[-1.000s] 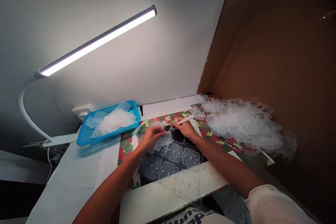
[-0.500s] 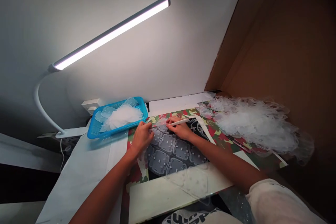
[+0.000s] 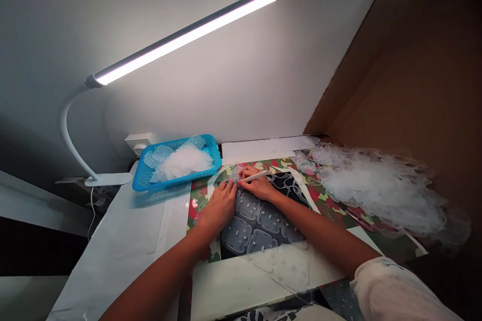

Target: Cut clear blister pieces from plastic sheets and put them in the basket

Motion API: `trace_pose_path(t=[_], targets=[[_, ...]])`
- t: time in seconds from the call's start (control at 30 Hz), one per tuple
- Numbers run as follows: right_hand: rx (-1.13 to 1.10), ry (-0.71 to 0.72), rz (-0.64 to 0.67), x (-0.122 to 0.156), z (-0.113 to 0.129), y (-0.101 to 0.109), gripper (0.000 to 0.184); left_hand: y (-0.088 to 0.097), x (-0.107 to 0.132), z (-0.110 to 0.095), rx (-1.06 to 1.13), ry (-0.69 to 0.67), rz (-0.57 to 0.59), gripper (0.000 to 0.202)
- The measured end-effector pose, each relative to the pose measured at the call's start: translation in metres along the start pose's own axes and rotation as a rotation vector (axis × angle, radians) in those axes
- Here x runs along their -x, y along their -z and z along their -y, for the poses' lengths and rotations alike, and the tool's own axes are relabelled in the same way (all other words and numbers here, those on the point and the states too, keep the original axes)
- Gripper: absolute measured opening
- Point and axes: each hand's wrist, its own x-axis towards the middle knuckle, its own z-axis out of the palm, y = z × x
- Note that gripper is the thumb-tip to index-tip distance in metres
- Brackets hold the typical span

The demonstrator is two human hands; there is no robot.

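A sheet of clear, rounded plastic pieces (image 3: 236, 234) with small raised studs lies over a dark surface before me. My left hand (image 3: 222, 201) is at the sheet's upper left, its bent fingers closed at the film's edge; what lies under the fingertips is partly hidden. Just to the right, my right hand (image 3: 258, 184) grips a slim white pen-shaped tool (image 3: 256, 176), its tip close to my left fingertips. Clear film (image 3: 235, 171) shows just beyond both hands. Thin cut-out outlines (image 3: 288, 184) remain at the sheet's upper right.
A blue basket (image 3: 136, 180) at the back left holds a heap of translucent pieces (image 3: 184, 160). On the right is a big pile of clear scraps (image 3: 380, 188), with a reddish tool (image 3: 359, 218) beside it. A lit lamp (image 3: 188, 35) hangs above; a cardboard panel (image 3: 406, 75) stands right.
My left hand has shifted right and come down over the sheet, nearer my right hand. The right hand stays about the same place with the tool. The whole view has swung slightly left.
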Motion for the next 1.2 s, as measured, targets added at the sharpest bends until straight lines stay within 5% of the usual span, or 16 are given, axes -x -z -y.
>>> trace_pose_path(t=[0.4,0.6,0.83,0.93,1.1,1.2], targets=[[0.111,0.072,0.028,0.003,0.004,-0.005,0.017,0.006,-0.001,-0.001,0.069,0.023,0.007,0.043],[0.351,0.154,0.052,0.003,0.0,-0.005,0.012,0.005,-0.003,0.001,0.122,0.019,0.016,0.039],[0.142,-0.211,-0.59,-0.001,-0.01,0.081,0.023,0.017,-0.007,0.004,0.403,0.127,0.036,0.04],[0.003,-0.181,-0.45,0.011,0.01,0.086,0.027,0.029,-0.024,0.018,0.546,0.195,0.033,0.031],[-0.047,-0.018,-0.094,0.041,0.052,0.048,0.018,0.04,-0.046,0.031,0.884,0.276,0.115,0.063],[-0.185,-0.043,0.047,0.044,0.055,0.038,0.019,0.033,-0.043,0.025,1.045,0.277,0.165,0.059]])
